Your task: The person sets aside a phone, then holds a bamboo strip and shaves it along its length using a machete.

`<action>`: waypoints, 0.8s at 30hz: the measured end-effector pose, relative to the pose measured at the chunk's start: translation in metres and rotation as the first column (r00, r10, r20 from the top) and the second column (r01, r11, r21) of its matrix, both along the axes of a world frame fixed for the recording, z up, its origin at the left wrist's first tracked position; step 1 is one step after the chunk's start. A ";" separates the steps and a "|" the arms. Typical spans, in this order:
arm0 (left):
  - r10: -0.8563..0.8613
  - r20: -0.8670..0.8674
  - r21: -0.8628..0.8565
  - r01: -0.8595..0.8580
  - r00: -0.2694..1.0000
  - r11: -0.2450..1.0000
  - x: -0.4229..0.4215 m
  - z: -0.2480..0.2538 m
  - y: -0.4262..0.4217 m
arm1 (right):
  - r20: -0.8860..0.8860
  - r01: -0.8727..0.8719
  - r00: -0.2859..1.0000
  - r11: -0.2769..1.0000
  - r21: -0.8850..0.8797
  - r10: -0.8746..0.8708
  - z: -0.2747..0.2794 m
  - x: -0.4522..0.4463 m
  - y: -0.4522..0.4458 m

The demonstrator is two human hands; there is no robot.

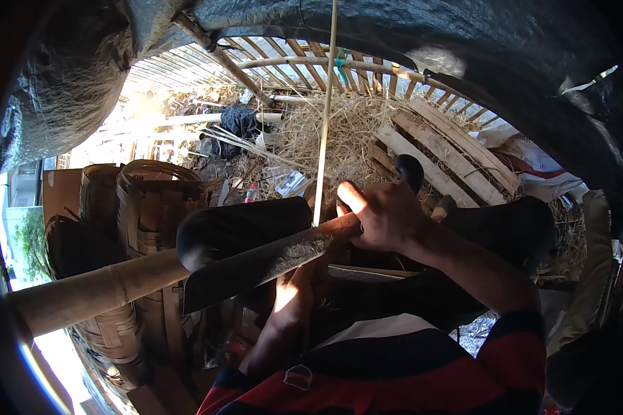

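My right hand (389, 216) is closed at the near end of a machete (256, 270). Its broad, dark blade reaches left across my lap, and the grip is mostly hidden by my fingers. A thin, pale bamboo strip (325, 117) stands almost upright and meets the blade near its middle. Below the blade, in shadow, my left hand (303, 278) is closed around the lower part of the strip; the blade covers some of its fingers. The thumb of my right hand lies close to the strip.
A thick bamboo pole (104, 294) juts in from the left beside woven bamboo baskets (160, 214). Wooden planks (457, 152) lie on straw (346, 131) ahead. Dark sheeting (519, 62) hangs overhead, and a slatted fence (304, 66) stands beyond.
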State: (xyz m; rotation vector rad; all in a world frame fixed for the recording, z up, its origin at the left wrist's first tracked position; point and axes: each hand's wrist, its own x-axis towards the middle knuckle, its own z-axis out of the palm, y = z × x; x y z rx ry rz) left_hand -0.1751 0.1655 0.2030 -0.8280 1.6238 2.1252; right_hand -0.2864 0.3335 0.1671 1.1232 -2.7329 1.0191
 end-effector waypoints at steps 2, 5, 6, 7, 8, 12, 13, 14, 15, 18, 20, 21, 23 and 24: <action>0.097 0.066 -0.057 -0.094 0.993 0.994 -0.007 0.011 0.011 | 0.053 -0.005 0.999 1.000 0.005 0.004 0.002 -0.004 0.004; 0.112 0.045 -0.049 -0.110 0.993 0.993 -0.005 0.010 0.004 | 0.056 0.078 0.995 0.997 0.006 -0.078 -0.001 -0.015 0.010; 0.026 -0.048 0.020 -0.025 0.998 0.999 -0.004 0.009 -0.002 | 0.038 0.137 0.990 0.990 -0.014 -0.136 -0.004 -0.020 0.013; -0.055 -0.147 0.080 0.067 0.988 0.995 -0.003 0.007 -0.006 | -0.028 0.201 0.979 0.979 0.010 -0.201 -0.011 -0.025 0.016; -0.057 -0.147 0.080 0.069 0.987 0.994 -0.001 0.005 -0.007 | -0.136 0.237 0.959 0.968 -0.086 -0.247 -0.015 -0.035 0.021; -0.074 -0.136 0.085 0.086 0.988 0.993 0.003 0.003 -0.004 | 0.102 0.460 0.879 0.885 0.070 -0.466 -0.013 -0.053 0.026; -0.059 -0.100 0.078 0.067 0.993 0.995 0.000 0.003 -0.003 | 0.079 0.430 0.899 0.902 0.029 -0.431 -0.016 -0.047 0.022; -0.057 -0.105 0.079 0.065 0.993 0.995 -0.004 0.005 -0.003 | 0.055 0.396 0.917 0.918 -0.011 -0.395 -0.017 -0.039 0.019; -0.057 -0.097 0.080 0.064 0.994 0.995 -0.008 0.006 -0.002 | -0.018 0.271 0.962 0.962 -0.025 -0.271 -0.014 -0.026 0.015; -0.010 -0.042 -0.013 0.010 0.999 1.000 -0.006 0.000 0.006 | 0.093 -0.022 0.995 0.999 0.040 0.018 0.003 -0.004 -0.003; 0.033 0.010 -0.117 -0.032 0.999 0.993 -0.004 0.001 0.007 | 0.085 0.033 0.996 0.999 0.030 -0.035 -0.001 -0.011 -0.001; -0.013 -0.031 -0.035 0.012 0.999 0.999 -0.005 0.005 0.002 | 0.071 0.085 0.994 0.996 0.022 -0.086 -0.003 -0.017 -0.001; -0.062 -0.086 0.041 0.066 0.994 0.997 -0.005 0.008 -0.003 | 0.229 0.274 0.926 0.952 0.139 -0.300 -0.003 -0.042 0.010; -0.063 -0.090 0.041 0.067 0.994 0.997 -0.001 0.006 -0.004 | 0.309 0.342 0.866 0.916 0.208 -0.394 0.002 -0.054 0.017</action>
